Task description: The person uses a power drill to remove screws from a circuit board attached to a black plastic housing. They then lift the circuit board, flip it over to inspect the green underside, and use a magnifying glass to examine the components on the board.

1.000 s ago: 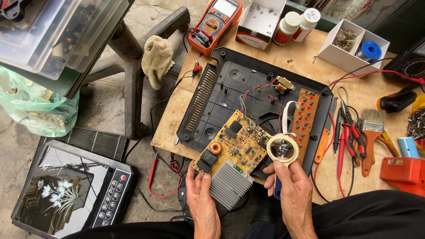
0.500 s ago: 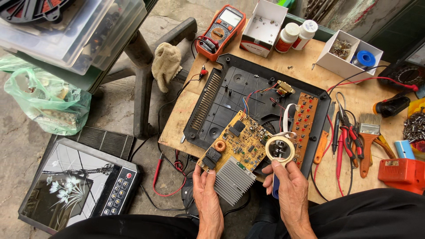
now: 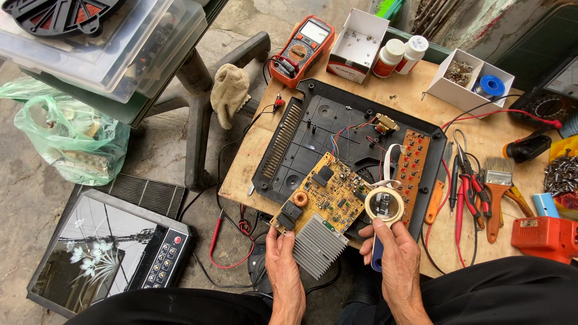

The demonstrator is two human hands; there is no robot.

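Circuit board (image 3: 328, 195) gripped by left hand (image 3: 283, 265), magnifier (image 3: 384, 206) in right hand (image 3: 394, 262), screws in white box (image 3: 460, 81)

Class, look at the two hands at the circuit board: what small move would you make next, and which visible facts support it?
Probably bring the magnifying glass in the right hand lower over the circuit board. The left hand already holds the board's heatsink edge, tilted up from the black casing, and the lens sits beside the board, not over its components.
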